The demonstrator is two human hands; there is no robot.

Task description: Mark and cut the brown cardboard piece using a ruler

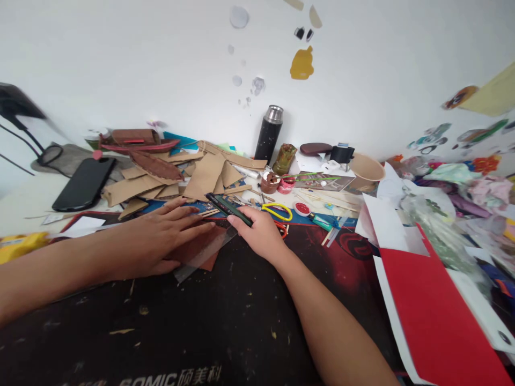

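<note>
My left hand (163,238) lies flat with fingers stretched out, pressing on a clear ruler (205,252) and a reddish-brown sheet (211,260). The ruler slants across the sheet, and my palm hides part of both. In my right hand (261,233) is a slim dark green and black utility knife (229,209), its front end pointing left and up. The knife is raised just beyond the ruler; its blade cannot be made out. Close by the right hand are yellow-handled scissors (277,210), with an orange-red handle partly hidden behind the wrist.
Under the hands is a black desk mat (161,332). Cardboard scraps (205,177), a brown boat-shaped piece (155,167) and a black phone (84,184) lie at back left. A thermos (269,134) stands by the wall. Red card (434,316) and plastic bags clutter the right.
</note>
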